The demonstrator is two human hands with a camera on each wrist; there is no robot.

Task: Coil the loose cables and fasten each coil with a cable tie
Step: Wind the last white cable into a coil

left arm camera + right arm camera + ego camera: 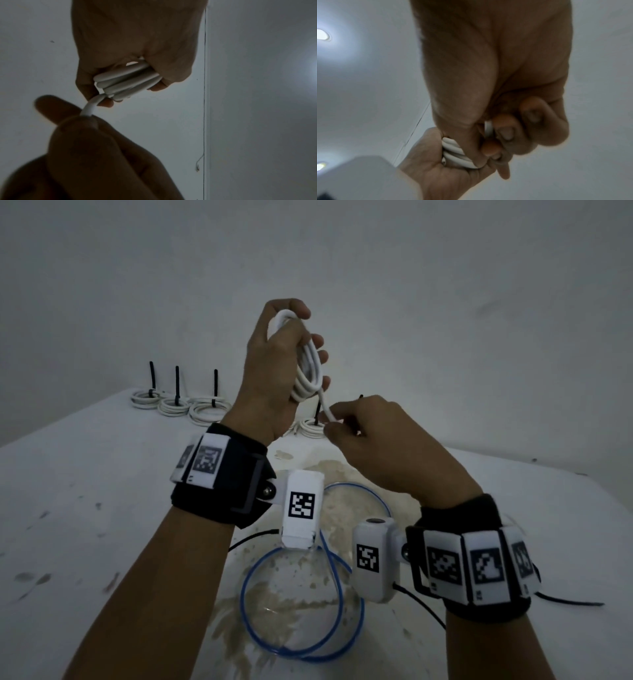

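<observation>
– Table [102, 491] condition, and cable location?
– White top, heavily stained, set against a pale wall [445, 302]. The white cable [308, 378] is clear of the surface, raised above the table's far half and wound into several long loops.
– Left hand?
– The left hand [269, 368] is closed round the loops, with the thumb over the top of the bundle and the fingers curled round its far side.
– Right hand?
– The right hand [373, 436] sits just below and to the right of the bundle. Thumb and forefinger pinch the single strand [325, 409] leaving the bundle, and the other fingers are curled in. Whether the strand's tip lies inside the hand cannot be told.
– Surroundings?
– Along the far edge, a row of three coils [173, 405] lies at left. A fourth coil [308, 428] lies behind the hands. Each one carries a black tie [177, 381] with its tail upright. A blue cable [246, 594] lies in loose loops on the near table, below the wrists.
</observation>
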